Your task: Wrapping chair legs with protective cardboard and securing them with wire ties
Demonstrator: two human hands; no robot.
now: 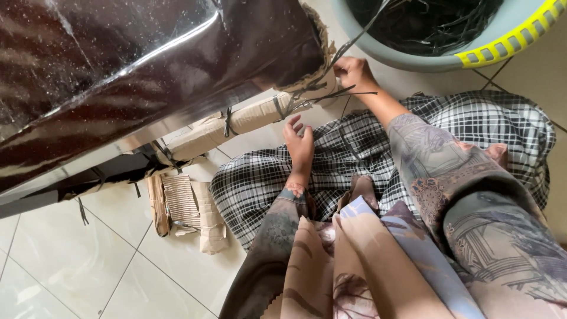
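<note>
Right hand (353, 72), fingers pinched on a dark strap (348, 91) at the near end of a cardboard-wrapped bar (248, 118) running leftward; left hand (299, 145), fingers loosely apart, just below it.

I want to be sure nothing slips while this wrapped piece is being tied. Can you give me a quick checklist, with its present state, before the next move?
1. Right hand has the black strip pinched at the cardboard-wrapped bar: ok.
2. Left hand steadies the bar: not ok, it is open just below the bar and holds nothing.
3. Earlier black ties sit around the cardboard: ok.
4. Knot at the bar's end is tight: cannot tell.
5. Spare strips within reach in the grey basin: ok.
6. Loose cardboard scraps lie on the tiled floor, apart from both hands: ok.
</note>
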